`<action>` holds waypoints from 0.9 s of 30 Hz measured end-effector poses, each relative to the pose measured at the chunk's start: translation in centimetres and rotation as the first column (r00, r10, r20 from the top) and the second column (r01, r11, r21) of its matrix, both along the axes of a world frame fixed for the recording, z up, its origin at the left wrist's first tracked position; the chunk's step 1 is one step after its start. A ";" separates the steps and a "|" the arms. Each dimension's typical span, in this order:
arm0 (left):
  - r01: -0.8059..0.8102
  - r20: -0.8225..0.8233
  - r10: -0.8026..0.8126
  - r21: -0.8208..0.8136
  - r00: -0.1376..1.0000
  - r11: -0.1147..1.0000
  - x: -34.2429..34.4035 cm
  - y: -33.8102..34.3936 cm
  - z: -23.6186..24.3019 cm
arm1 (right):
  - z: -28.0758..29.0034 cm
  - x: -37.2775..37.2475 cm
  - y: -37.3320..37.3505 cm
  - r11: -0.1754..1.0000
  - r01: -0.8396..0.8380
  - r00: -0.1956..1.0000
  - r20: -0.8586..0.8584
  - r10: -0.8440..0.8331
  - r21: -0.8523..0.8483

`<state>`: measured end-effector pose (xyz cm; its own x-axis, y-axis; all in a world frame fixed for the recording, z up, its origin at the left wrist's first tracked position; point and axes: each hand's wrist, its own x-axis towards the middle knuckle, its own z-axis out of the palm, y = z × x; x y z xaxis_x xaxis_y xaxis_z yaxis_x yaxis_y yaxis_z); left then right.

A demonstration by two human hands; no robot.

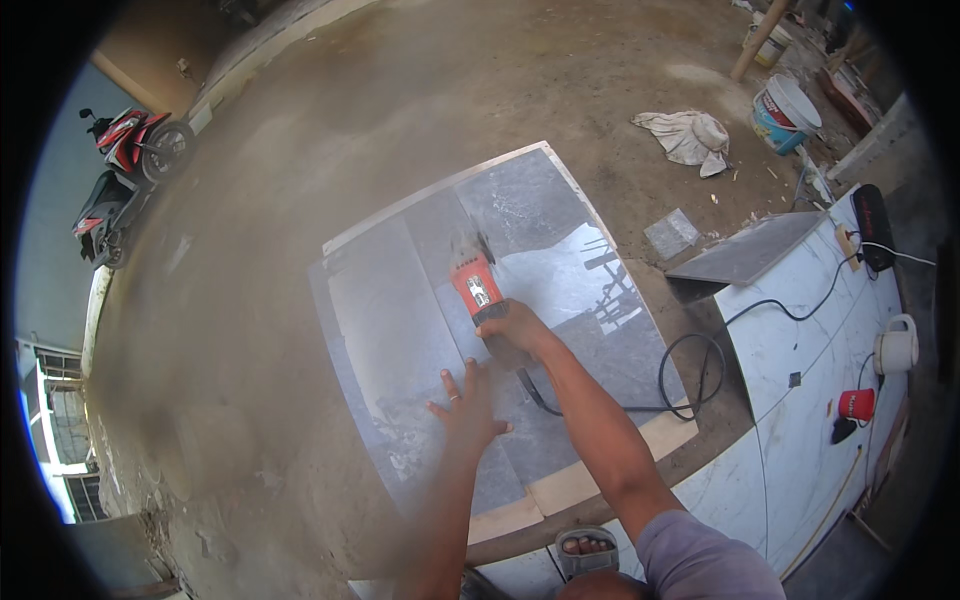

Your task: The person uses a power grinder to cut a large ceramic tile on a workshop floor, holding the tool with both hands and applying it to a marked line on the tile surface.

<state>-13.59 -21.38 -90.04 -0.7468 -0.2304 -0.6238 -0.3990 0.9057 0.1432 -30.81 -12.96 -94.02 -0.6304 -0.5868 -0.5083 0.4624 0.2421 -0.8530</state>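
Note:
A red and black angle grinder [474, 282] is gripped in my right hand [513, 328], its disc end pointing away from me. The disc meets or hovers just over a large grey tile [390, 290]; a blur around it hides which. Along the tile runs a straight line, and the grinder is over it. My left hand [468, 405] lies on the tile with fingers spread, nearer to me and left of the grinder. From the grinder's back a black cord [610, 407] trails right across the tile and loops beyond its edge.
A leaning grey tile [752, 250] and white marbled floor [780, 370] are on the right, with a red cup [856, 404], a pale jug [895, 345] and a black speaker-like case [873, 228]. Farther off lie a cloth [690, 138] and a bucket [785, 115]. A motorcycle [125, 180] stands far left.

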 end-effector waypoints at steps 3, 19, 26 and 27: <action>0.002 -0.012 -0.002 0.000 1.000 1.000 0.1 0.0 -0.1 | -0.1 0.6 0.5 1.000 -0.006 0.998 -0.061 0.006 0.007; -0.044 -0.011 0.044 -0.004 0.999 0.999 0.2 0.2 -0.5 | 0.0 -0.2 -0.2 0.999 0.031 0.999 0.026 -0.030 -0.037; -0.044 -0.009 0.044 -0.007 0.999 0.999 0.1 0.2 -0.4 | -0.3 1.0 0.8 0.999 0.010 0.996 -0.086 -0.012 -0.032; -0.043 -0.014 0.043 -0.008 0.999 0.999 0.2 0.1 -0.5 | -0.3 1.3 1.0 0.999 0.008 0.996 -0.085 -0.011 -0.032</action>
<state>-13.37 -21.25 -90.53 -0.7446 -0.2677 -0.6114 -0.4358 0.8888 0.1415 -29.52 -12.00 -94.35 -0.6762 -0.5956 -0.4337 0.3900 0.2100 -0.8965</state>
